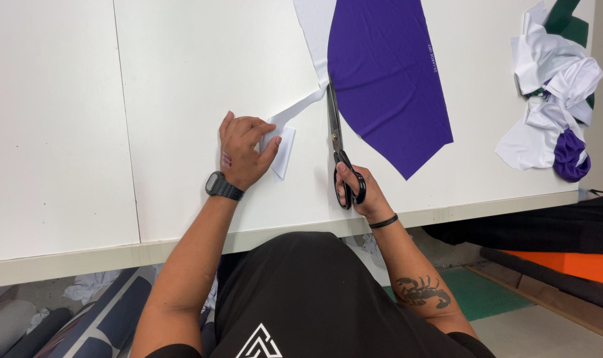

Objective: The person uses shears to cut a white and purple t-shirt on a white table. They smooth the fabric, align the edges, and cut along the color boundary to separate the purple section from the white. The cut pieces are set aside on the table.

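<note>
Purple cloth (387,73) is seen beside white fabric (312,26) on a white table (182,99), with black-handled scissors (338,142) and a black watch (222,186).

One pair of black scissors (336,142), one purple fabric piece (387,79), one white paper strip (289,129), one scrap heap (553,93), two hands

Black short-sleeve shirt (314,298), white triangular logo at the chest. Black digital watch (222,186) on left wrist, small reddish mark on hand just above watch. Thin black band (383,221) on right wrist; scorpion tattoo (421,292) on forearm below band.
</note>
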A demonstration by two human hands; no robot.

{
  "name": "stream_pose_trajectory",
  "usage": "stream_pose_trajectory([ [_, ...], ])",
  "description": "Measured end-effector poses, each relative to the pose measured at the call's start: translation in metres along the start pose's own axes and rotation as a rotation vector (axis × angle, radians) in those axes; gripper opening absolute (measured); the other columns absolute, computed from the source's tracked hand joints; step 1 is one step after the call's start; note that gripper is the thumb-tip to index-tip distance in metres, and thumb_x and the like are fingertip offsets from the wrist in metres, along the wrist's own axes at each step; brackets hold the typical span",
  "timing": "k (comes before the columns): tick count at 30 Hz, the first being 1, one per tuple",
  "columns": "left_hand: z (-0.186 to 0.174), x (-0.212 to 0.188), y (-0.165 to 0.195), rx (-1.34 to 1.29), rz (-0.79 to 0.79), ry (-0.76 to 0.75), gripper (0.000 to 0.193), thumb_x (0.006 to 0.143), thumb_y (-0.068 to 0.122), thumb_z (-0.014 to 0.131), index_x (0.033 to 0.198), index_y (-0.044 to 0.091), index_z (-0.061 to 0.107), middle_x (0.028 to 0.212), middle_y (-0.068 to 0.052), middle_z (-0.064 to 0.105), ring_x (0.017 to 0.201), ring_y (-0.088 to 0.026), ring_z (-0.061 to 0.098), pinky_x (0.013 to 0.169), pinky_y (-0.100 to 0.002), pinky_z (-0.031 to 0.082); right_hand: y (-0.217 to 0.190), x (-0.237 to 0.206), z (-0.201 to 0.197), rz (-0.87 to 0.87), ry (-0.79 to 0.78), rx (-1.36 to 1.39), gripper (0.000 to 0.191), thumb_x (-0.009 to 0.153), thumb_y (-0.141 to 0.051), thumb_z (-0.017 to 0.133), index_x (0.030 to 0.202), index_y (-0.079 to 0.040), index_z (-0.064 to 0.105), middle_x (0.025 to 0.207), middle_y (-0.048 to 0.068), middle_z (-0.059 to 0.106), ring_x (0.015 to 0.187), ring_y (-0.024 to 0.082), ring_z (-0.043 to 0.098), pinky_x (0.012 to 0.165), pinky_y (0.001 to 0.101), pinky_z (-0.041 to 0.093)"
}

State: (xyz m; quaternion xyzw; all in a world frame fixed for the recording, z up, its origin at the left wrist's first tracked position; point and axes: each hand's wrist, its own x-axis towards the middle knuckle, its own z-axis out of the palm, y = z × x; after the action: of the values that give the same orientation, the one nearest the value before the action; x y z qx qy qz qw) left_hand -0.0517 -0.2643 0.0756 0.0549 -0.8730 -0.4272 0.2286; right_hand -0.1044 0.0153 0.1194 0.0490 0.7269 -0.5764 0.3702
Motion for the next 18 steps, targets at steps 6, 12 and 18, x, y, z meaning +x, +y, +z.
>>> stream_pose_trajectory([
  [6,-0.008,0.007,0.003,-0.015,-0.023,0.01,0.018,0.09,0.023,0.078,0.104,0.011,0.076,0.104,-0.004,0.069,0.103,-0.023,0.063,0.114,-0.058,0.035,0.001,0.002,0.0,0.005,-0.008,-0.014,0.051,0.093,-0.056,0.066,0.072,-0.011,0.055,0.051,0.0,0.052,0.038,0.01,0.05,0.038,0.0224,0.044],
  [12,-0.029,0.031,-0.014,0.016,0.014,-0.015,0.018,0.09,0.024,0.079,0.102,0.012,0.076,0.104,-0.004,0.069,0.102,-0.025,0.062,0.109,-0.055,0.038,0.001,-0.004,-0.001,0.039,-0.033,0.031,0.057,0.089,-0.066,0.058,0.078,-0.01,0.061,0.054,0.0,0.055,0.041,0.011,0.056,0.041,0.0229,0.047],
  [18,-0.032,0.036,-0.031,0.045,0.06,-0.016,0.016,0.091,0.025,0.079,0.1,0.012,0.076,0.101,-0.003,0.069,0.103,-0.023,0.063,0.114,-0.057,0.035,-0.006,0.009,0.001,0.025,0.008,-0.014,0.061,0.087,-0.071,0.057,0.079,-0.01,0.062,0.053,0.001,0.056,0.041,0.014,0.058,0.039,0.0241,0.046],
])
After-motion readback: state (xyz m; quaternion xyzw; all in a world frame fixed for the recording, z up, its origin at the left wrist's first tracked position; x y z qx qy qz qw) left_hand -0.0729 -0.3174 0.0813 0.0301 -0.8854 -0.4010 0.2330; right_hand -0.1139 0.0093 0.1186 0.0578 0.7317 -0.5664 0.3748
